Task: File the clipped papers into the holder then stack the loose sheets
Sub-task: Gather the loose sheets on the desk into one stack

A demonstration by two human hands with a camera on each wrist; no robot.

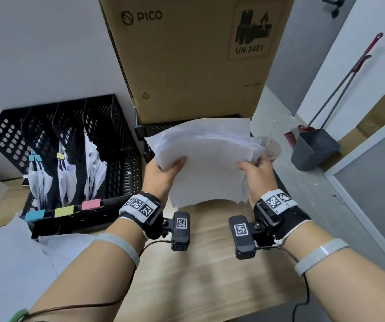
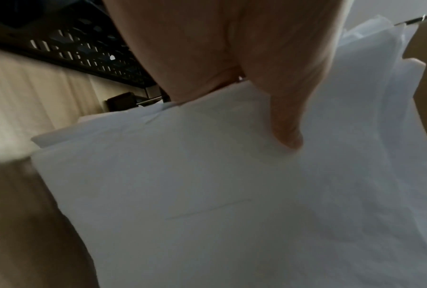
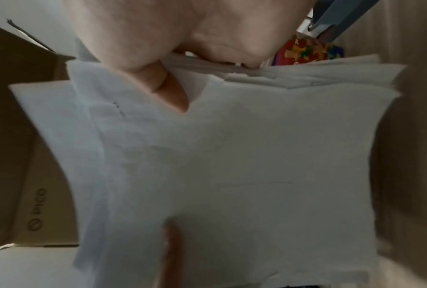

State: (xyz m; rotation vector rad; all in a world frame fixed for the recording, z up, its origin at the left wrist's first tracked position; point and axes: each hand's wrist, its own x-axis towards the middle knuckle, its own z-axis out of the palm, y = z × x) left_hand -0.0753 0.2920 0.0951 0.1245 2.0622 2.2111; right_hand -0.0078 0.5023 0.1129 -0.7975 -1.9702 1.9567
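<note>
Clipped papers are seen filed in 3 slots of the black holder tagged blue, yellow and pink, a cardboard box is marked "PICO" and "UN 3481", and before it loose sheets are pinched above the desk, thumbs on top, by the left hand and right hand.

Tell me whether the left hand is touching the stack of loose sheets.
Touching. The left wrist view shows the left hand pinching the stack of loose sheets, thumb pressed on top.
</note>
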